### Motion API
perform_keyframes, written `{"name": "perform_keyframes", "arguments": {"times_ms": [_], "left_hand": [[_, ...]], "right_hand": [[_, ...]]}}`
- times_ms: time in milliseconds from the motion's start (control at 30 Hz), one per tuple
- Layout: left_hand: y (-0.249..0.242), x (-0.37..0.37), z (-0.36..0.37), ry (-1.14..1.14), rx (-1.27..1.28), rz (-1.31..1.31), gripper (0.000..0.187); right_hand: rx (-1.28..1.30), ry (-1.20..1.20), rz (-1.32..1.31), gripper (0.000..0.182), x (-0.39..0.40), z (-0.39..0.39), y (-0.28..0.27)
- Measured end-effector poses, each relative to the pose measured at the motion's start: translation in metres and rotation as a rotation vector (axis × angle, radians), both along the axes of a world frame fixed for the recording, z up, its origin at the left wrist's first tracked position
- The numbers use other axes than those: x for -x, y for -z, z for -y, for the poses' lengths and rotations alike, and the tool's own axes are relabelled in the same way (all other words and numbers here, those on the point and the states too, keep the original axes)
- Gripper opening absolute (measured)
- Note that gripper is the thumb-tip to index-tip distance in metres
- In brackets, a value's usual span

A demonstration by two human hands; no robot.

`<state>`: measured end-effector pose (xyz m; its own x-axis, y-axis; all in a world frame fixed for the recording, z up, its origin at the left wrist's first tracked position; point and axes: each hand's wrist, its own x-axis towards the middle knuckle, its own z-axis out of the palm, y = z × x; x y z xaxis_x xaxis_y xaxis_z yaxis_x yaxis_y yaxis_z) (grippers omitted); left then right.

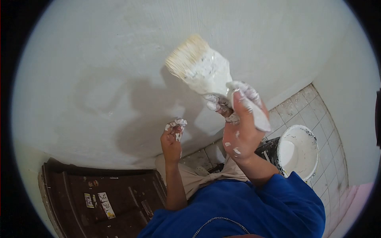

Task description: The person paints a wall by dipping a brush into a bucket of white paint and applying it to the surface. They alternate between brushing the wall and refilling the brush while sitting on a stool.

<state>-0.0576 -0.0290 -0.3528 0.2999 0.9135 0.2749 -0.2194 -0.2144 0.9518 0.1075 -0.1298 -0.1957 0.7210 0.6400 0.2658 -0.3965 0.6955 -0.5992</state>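
1. The right hand (248, 109), smeared with white, is wrapped firmly around the handle (262, 121) of a wide brush, the thumb lying along it.
2. The left hand (174, 139) is raised lower down and to the side, its fingers bent inward and caked in white. I see nothing in it, though from here I can't make out how tightly the fingers are curled.
3. The brush (214, 73) is up in front of the wall, tilted, its bristles (186, 55) pointing up and away from the left hand. White coats its body thickly, while the bristle ends look creamier. Whether they touch the wall (99, 39), I can't say.
4. To my eye, the step in hand is brushing white onto that wall. A next stroke would call for a steady wrist and the bristles laid flat; if the ends are as dry as they look, they would want reloading first.
5. Past the right forearm, a bucket (307, 142) with white inside stands on the tiled floor (305, 111), just beside a dark container (272, 148).
6. Over on the left side, a brown panel (79, 182) bearing stickers (106, 206) sits near the wall's foot.
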Motion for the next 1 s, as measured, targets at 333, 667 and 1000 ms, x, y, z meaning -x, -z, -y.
{"name": "perform_keyframes", "arguments": {"times_ms": [333, 667, 1000], "left_hand": [[0.006, -0.002, 0.004, 0.154, 0.040, -0.097, 0.027], [0.011, -0.104, 0.055, 0.789, 0.056, -0.415, 0.031], [0.045, -0.180, 0.141, 1.280, -0.344, -0.702, 0.056]], "right_hand": [[0.471, 0.073, -0.008, 0.022, -0.011, -0.003, 0.131], [1.047, 0.698, 0.560, 0.036, -0.130, 0.158, 0.118], [1.840, 0.167, 0.499, 0.045, -0.179, 0.214, 0.177]]}}
